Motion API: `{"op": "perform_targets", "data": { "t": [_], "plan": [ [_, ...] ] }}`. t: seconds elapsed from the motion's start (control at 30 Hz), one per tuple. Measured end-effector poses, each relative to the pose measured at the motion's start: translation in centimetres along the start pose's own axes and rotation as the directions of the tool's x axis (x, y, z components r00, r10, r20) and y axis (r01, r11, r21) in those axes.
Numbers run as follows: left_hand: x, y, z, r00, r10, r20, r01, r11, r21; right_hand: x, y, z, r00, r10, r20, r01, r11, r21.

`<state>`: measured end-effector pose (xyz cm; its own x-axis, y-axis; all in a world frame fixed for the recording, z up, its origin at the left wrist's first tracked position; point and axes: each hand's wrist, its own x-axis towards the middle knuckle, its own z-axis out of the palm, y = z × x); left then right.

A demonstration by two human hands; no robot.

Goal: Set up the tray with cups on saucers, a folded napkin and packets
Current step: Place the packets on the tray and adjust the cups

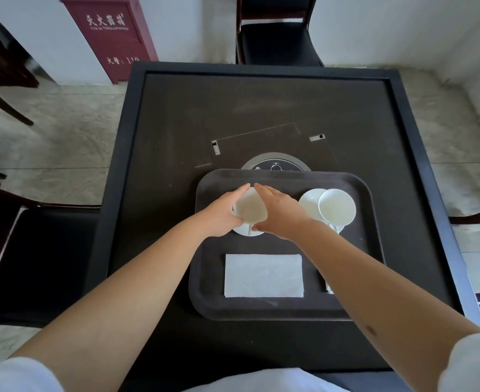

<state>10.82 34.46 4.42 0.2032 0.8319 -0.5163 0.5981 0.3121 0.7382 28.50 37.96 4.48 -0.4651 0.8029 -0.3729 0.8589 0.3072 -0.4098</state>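
2 white cups [336, 207] on saucers [310, 200] at dark tray's [285, 309] far half, folded white napkin [263, 275] nearer.

A dark square tabletop [176, 131] with a raised rim is carrying a dark tray [369, 244] near its front edge. Just behind the tray, a round dark panel [275, 164] is showing in the tabletop, its near part lying hidden under the tray's far edge.
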Motion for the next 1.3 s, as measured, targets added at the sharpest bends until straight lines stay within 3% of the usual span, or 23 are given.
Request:
{"op": "perform_targets", "data": {
  "t": [0.13,0.3,0.43,0.57,0.73,0.83,0.97,1.07,1.2,1.3],
  "plan": [
    [-0.1,0.2,0.4,0.995,-0.083,-0.054,0.077,0.992,-0.101,0.0,-0.4,-0.3,0.998,0.054,0.034,-0.05,0.994,-0.099],
    [0.0,0.7,1.4,0.961,-0.18,-0.21,0.172,0.983,-0.06,-0.2,-1.3,-0.4,0.995,0.101,0.01,-0.097,0.976,-0.197],
    [0.0,1.6,1.5,0.954,-0.155,-0.256,0.171,0.984,0.041,-0.8,-1.7,0.0,0.99,0.141,0.013,-0.134,0.967,-0.219],
    [0.2,2.2,0.8,0.963,-0.118,-0.242,0.183,0.945,0.27,-0.1,-1.3,-1.3,0.987,0.139,0.082,-0.122,0.975,-0.185],
    [0.1,2.4,0.8,0.962,-0.071,-0.262,0.179,0.891,0.417,0.6,-0.6,-1.6,0.994,0.108,0.008,-0.105,0.976,-0.192],
    [0.1,2.7,0.7,0.968,-0.036,-0.249,0.145,0.889,0.434,0.2,-0.3,-0.7,0.984,0.17,-0.054,-0.176,0.975,-0.137],
    [-0.8,1.8,1.3,0.897,0.069,-0.437,0.073,0.952,0.299,-0.3,0.2,0.4,0.956,0.285,-0.065,-0.284,0.959,0.023],
    [-1.8,0.7,3.1,0.827,-0.019,-0.561,0.099,0.989,0.113,-0.7,0.2,0.9,0.94,0.333,-0.071,-0.32,0.936,0.144],
    [-1.6,0.2,4.2,0.857,-0.156,-0.49,0.161,0.986,-0.032,-1.5,-0.7,1.5,0.942,0.334,-0.029,-0.311,0.901,0.302],
    [-1.1,0.2,3.7,0.832,-0.17,-0.527,0.159,0.985,-0.066,-2.2,-1.2,1.9,0.93,0.368,-0.006,-0.337,0.859,0.386]
  ]
}}
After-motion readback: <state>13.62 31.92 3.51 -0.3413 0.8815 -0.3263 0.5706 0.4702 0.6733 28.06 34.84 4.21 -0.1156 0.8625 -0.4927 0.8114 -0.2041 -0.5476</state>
